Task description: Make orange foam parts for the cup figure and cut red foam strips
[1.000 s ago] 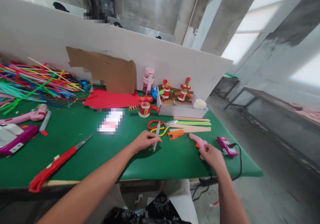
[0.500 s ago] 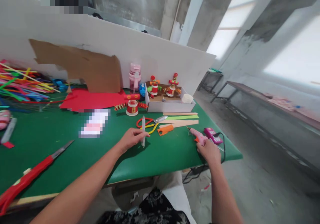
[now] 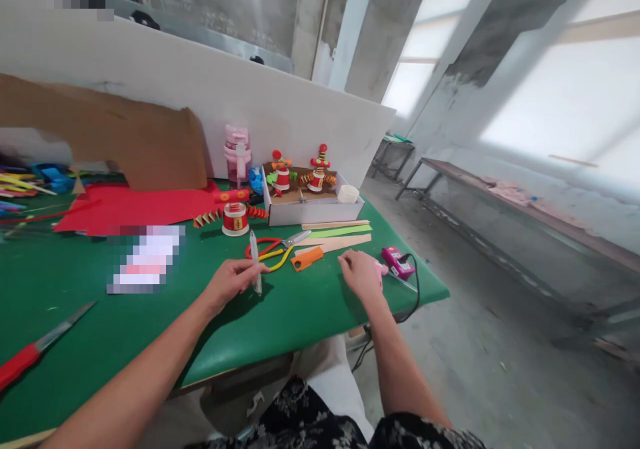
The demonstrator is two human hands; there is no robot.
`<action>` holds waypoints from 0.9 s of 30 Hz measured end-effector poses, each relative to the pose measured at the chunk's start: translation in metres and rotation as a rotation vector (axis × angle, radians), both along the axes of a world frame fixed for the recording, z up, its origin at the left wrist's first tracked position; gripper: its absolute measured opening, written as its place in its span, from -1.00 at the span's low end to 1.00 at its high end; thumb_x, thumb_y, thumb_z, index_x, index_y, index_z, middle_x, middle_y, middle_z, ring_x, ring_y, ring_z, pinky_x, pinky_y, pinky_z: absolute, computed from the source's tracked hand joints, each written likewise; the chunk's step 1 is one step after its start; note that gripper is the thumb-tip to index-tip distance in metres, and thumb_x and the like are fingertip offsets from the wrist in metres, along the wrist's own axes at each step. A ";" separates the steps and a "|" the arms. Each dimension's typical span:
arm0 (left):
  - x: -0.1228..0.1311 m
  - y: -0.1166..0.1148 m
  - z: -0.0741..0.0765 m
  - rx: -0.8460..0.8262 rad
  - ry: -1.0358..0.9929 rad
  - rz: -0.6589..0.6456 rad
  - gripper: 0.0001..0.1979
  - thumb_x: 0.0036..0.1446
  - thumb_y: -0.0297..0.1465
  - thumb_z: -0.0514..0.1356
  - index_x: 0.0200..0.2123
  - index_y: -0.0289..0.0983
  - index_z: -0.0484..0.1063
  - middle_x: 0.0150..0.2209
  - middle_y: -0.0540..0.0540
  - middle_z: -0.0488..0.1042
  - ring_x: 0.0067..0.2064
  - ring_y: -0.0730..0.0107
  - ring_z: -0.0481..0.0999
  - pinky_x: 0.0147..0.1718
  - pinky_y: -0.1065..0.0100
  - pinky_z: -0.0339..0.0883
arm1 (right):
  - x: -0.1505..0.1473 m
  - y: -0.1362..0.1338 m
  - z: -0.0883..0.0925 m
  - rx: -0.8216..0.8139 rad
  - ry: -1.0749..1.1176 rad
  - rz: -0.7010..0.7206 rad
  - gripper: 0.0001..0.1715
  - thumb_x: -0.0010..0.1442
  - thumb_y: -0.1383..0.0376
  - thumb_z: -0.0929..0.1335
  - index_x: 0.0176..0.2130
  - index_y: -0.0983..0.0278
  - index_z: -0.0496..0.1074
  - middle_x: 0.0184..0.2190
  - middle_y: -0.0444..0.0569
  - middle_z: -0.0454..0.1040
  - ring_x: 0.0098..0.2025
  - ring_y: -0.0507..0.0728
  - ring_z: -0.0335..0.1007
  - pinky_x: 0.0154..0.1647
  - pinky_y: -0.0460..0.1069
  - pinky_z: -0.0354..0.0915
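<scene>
My left hand (image 3: 233, 285) pinches a pale, translucent pen-like stick (image 3: 255, 265) and keeps it upright above the green table. Just behind it lie red-handled scissors (image 3: 265, 245) and yellow-handled pliers (image 3: 283, 257), overlapping. My right hand (image 3: 359, 273) is over the table to the right, fingers loosely bent and nothing visible in them. It partly covers a pink glue gun (image 3: 381, 269). An orange paper piece (image 3: 308, 259) lies between my hands. Behind the tools stands a red-and-white cup figure (image 3: 235, 220) with folded paper arms.
A white box (image 3: 320, 212) holds two similar figures. Paper strips (image 3: 340, 242) lie before it. A purple box with a cord (image 3: 399, 262) is at the right edge. A red-handled knife (image 3: 40, 345), red sheet (image 3: 135, 205) and pink bottle (image 3: 237, 155) are at left and back.
My right hand has come off the glue gun's handle and moved left across it. My left hand still holds the stick. The view has turned to the right.
</scene>
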State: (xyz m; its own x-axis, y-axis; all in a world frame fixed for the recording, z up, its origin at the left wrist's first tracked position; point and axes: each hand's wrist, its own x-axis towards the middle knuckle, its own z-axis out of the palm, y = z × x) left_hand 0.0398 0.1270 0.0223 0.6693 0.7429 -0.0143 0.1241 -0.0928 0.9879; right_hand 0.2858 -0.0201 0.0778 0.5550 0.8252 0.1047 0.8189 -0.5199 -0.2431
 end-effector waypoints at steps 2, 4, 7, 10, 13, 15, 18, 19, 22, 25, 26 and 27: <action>0.000 0.000 0.001 0.006 0.002 -0.002 -0.51 -0.09 0.03 0.24 -0.43 -0.33 0.61 -0.74 0.09 0.20 -0.64 0.54 0.14 -0.58 0.43 0.05 | -0.006 0.019 -0.006 -0.011 0.022 -0.009 -0.73 0.36 0.23 0.24 -0.24 0.27 0.48 -0.19 0.05 0.59 -0.09 0.16 0.49 -0.14 -0.04 0.24; -0.001 -0.001 0.001 0.013 0.003 -0.003 -0.50 -0.10 0.03 0.23 -0.45 -0.32 0.61 -0.74 0.09 0.20 -0.64 0.54 0.14 -0.58 0.43 0.05 | -0.011 0.036 -0.013 -0.027 0.042 -0.050 -0.62 0.32 0.05 0.30 -0.16 0.31 0.48 -0.13 0.13 0.55 -0.08 0.22 0.50 -0.17 -0.01 0.28; -0.001 -0.001 0.000 0.021 0.006 -0.002 -0.50 -0.10 0.04 0.22 -0.45 -0.32 0.60 -0.76 0.10 0.17 -0.64 0.54 0.14 -0.58 0.43 0.05 | -0.019 0.052 -0.024 -0.084 0.089 -0.099 -0.36 0.11 -0.12 0.43 -0.06 0.32 0.44 -0.03 0.21 0.47 -0.05 0.30 0.49 -0.19 0.04 0.31; 0.000 -0.002 -0.001 0.019 0.012 -0.004 -0.49 -0.08 0.04 0.22 -0.42 -0.34 0.61 -0.76 0.10 0.16 -0.65 0.54 0.13 -0.59 0.43 0.03 | -0.024 0.059 -0.036 -0.066 0.139 -0.087 -0.39 0.03 -0.05 0.49 -0.08 0.28 0.42 -0.02 0.19 0.44 -0.06 0.29 0.48 -0.21 0.04 0.32; 0.001 -0.002 -0.002 0.012 0.013 -0.011 -0.47 -0.08 0.05 0.22 -0.39 -0.34 0.63 -0.75 0.10 0.16 -0.65 0.54 0.13 -0.59 0.43 0.02 | -0.024 0.060 -0.047 0.089 0.191 -0.011 -0.67 0.08 0.12 0.48 -0.22 0.23 0.40 -0.12 0.07 0.46 -0.14 0.22 0.46 -0.24 0.01 0.28; 0.002 -0.002 -0.002 0.008 0.013 -0.015 -0.46 -0.09 0.05 0.22 -0.37 -0.35 0.64 -0.74 0.10 0.17 -0.64 0.54 0.13 -0.59 0.43 0.03 | -0.021 0.059 -0.052 0.174 0.208 0.041 -0.84 0.11 0.26 0.43 -0.31 0.20 0.38 -0.20 -0.02 0.47 -0.17 0.16 0.44 -0.24 -0.03 0.26; 0.002 -0.001 -0.001 0.003 0.018 -0.015 -0.46 -0.09 0.03 0.23 -0.35 -0.36 0.64 -0.72 0.09 0.19 -0.63 0.54 0.14 -0.59 0.43 0.04 | -0.017 0.058 -0.056 0.255 0.231 0.070 -0.90 0.12 0.33 0.37 -0.39 0.19 0.33 -0.35 -0.14 0.45 -0.28 0.10 0.39 -0.25 -0.07 0.23; 0.002 -0.001 -0.001 0.002 0.020 -0.014 -0.46 -0.09 0.03 0.23 -0.35 -0.36 0.64 -0.72 0.10 0.18 -0.63 0.54 0.14 -0.59 0.43 0.04 | -0.016 0.058 -0.056 0.289 0.244 0.067 -0.91 0.12 0.32 0.35 -0.39 0.19 0.32 -0.40 -0.17 0.44 -0.33 0.09 0.36 -0.26 -0.07 0.23; 0.002 0.000 -0.001 0.001 0.021 -0.014 -0.47 -0.09 0.02 0.23 -0.36 -0.37 0.64 -0.73 0.11 0.15 -0.63 0.53 0.14 -0.57 0.43 0.05 | -0.009 0.056 -0.058 0.401 0.279 0.015 -0.93 0.14 0.25 0.32 -0.32 0.19 0.32 -0.47 -0.21 0.41 -0.41 0.08 0.31 -0.29 -0.07 0.24; 0.002 0.000 -0.001 -0.001 0.022 -0.015 -0.45 -0.09 0.04 0.22 -0.36 -0.37 0.64 -0.73 0.11 0.15 -0.63 0.53 0.14 -0.57 0.42 0.05 | -0.003 0.054 -0.059 0.512 0.295 -0.054 -0.84 0.14 0.21 0.30 -0.24 0.22 0.33 -0.40 -0.17 0.46 -0.39 0.09 0.33 -0.26 -0.05 0.27; 0.002 0.000 -0.001 -0.002 0.023 -0.016 -0.45 -0.09 0.04 0.22 -0.36 -0.37 0.64 -0.73 0.11 0.16 -0.63 0.53 0.13 -0.58 0.42 0.05 | -0.002 0.053 -0.059 0.544 0.297 -0.070 -0.82 0.15 0.21 0.29 -0.23 0.22 0.33 -0.38 -0.15 0.47 -0.38 0.09 0.33 -0.25 -0.05 0.27; 0.002 0.000 -0.001 -0.003 0.024 -0.017 -0.44 -0.09 0.04 0.22 -0.36 -0.37 0.64 -0.73 0.11 0.16 -0.63 0.53 0.13 -0.58 0.42 0.04 | -0.001 0.052 -0.058 0.572 0.296 -0.081 -0.82 0.15 0.20 0.28 -0.23 0.22 0.34 -0.36 -0.13 0.49 -0.37 0.09 0.34 -0.24 -0.04 0.28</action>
State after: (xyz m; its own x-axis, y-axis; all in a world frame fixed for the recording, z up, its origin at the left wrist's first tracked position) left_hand 0.0416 0.1270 0.0209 0.6814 0.7312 -0.0332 0.1465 -0.0918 0.9849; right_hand 0.2851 0.0319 0.0194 0.6862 0.6386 0.3483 0.6384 -0.2990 -0.7093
